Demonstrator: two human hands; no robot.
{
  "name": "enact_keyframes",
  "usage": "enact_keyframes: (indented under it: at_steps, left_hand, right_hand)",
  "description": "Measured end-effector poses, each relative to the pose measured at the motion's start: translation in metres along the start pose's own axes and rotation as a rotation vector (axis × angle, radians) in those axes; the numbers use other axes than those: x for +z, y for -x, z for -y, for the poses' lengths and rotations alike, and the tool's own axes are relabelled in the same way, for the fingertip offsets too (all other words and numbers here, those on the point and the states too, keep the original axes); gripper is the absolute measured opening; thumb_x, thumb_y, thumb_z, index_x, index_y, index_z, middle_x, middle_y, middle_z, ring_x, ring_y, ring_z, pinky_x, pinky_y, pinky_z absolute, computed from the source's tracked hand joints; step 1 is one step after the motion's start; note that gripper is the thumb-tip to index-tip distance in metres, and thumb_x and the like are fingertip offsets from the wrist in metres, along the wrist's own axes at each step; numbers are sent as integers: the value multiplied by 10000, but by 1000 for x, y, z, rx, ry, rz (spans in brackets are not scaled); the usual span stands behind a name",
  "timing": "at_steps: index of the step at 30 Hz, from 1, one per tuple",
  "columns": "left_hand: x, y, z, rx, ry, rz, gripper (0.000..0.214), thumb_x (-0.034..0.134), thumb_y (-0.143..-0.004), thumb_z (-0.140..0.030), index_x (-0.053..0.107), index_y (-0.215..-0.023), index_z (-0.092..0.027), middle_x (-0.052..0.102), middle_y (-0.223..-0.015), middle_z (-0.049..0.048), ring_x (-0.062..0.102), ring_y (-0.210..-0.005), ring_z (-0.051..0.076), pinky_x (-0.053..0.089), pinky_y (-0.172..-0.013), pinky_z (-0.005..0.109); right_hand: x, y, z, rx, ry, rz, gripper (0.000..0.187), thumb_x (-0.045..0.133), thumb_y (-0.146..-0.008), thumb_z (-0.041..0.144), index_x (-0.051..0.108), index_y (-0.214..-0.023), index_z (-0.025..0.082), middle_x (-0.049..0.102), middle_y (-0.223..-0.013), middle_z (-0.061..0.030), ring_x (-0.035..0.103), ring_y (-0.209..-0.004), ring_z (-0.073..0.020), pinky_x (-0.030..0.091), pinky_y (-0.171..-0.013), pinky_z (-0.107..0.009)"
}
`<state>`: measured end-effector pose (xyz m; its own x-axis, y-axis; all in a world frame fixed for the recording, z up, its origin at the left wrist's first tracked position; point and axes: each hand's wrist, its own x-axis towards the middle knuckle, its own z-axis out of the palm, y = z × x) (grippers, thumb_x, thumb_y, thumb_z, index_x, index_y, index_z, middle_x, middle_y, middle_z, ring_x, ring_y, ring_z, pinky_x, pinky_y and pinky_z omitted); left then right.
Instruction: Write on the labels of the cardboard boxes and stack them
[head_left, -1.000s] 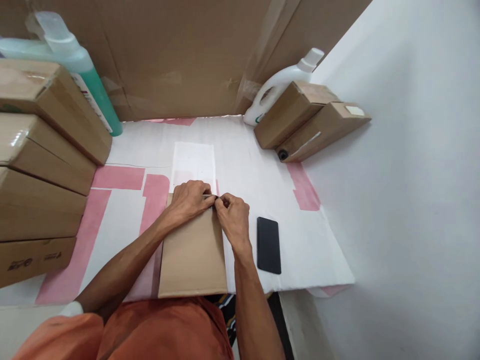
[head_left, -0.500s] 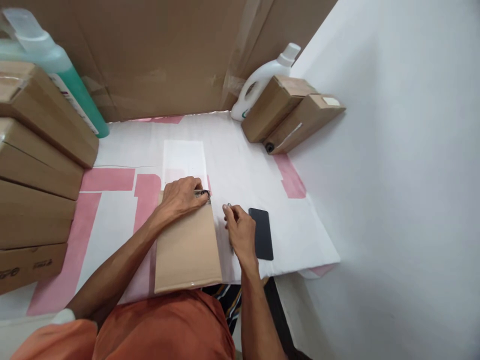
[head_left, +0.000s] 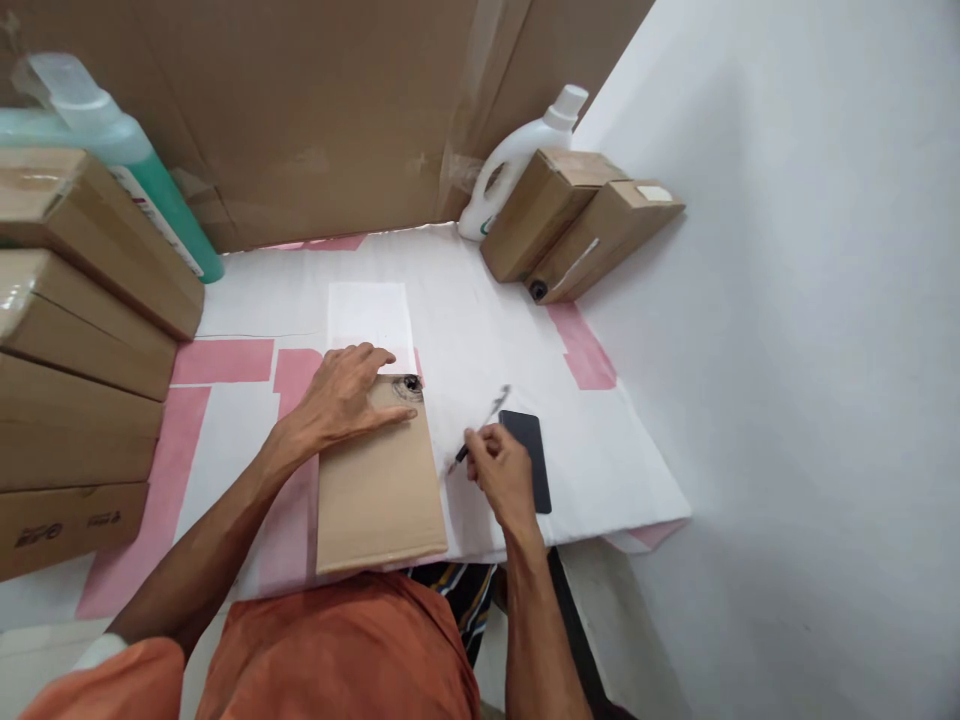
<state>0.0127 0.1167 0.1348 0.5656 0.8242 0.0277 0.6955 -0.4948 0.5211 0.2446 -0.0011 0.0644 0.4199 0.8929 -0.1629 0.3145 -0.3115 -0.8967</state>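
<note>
Head view looks down on a tan cardboard piece [head_left: 382, 500] lying flat on the white-covered tabletop [head_left: 480, 320], lengthwise before the person, its near edge about at the tabletop's front edge. A dark round spot [head_left: 409, 384], ringed with grey scribble-like lines, sits at its far right corner; whether it is a hole cannot be told. The left hand [head_left: 341, 395] is spread over the far left part, thumb lying across the cardboard and fingers reaching past the far edge, with the spot in the gap between. The right hand [head_left: 501, 468] pinches a slim pen-like tool [head_left: 494, 405], blurred, between thumb and fingers, off the cardboard's right edge.

The step in hand looks like work at that corner, with the tool away from it just now. Any further touch there would call for a steady left hand and a careful leftward move of the tool.

Room is open between the cardboard and the bottle [head_left: 517, 150] and boxes [head_left: 577, 235] at far right. The phone [head_left: 538, 470] lies close by the right hand, partly behind it, crowding that side; the stacked boxes [head_left: 82, 430] stand well apart to the left.
</note>
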Motion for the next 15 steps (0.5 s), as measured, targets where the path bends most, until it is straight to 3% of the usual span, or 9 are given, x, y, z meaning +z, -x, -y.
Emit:
enact_keyframes:
  at_steps: [3, 7, 10, 15]
  left_hand:
    - [5, 10, 4, -40, -120, -9, 684, 698, -803, -699, 611, -1260, -198, 683, -1239, 124, 600, -1189, 328, 343, -1112, 489]
    - [12, 14, 4, -105, -120, -3, 692, 689, -776, -771, 656, -1170, -203, 723, -1176, 107, 623, -1137, 327, 343, -1076, 492]
    - [15, 13, 4, -110, -102, -11, 694, 702, -766, -772, 664, -1158, -201, 730, -1172, 108, 631, -1124, 329, 362, -1046, 489]
    - [17, 12, 6, -117, -89, -22, 692, 713, -753, -772, 669, -1146, -205, 734, -1158, 102, 634, -1120, 332, 373, -1027, 490]
  right_hand:
    - [2, -4, 26, -18, -499, -160, 307, 734, -826, 466, 544, -818, 225, 650, -598, 47, 565, -445, -119, 398, -427, -218]
    - [15, -9, 59, 3, -880, -147, 357, 836, -734, 396, 552, -867, 226, 754, -793, 12, 690, -562, -116, 524, -498, -202]
    - [26, -11, 70, 10, -988, -124, 370, 858, -726, 369, 540, -854, 231, 759, -846, 11, 744, -691, -130, 595, -612, -218]
    - [38, -12, 73, -88, -867, -86, 308, 765, -853, 440, 540, -844, 229, 661, -663, 57, 649, -507, -104, 471, -461, -197]
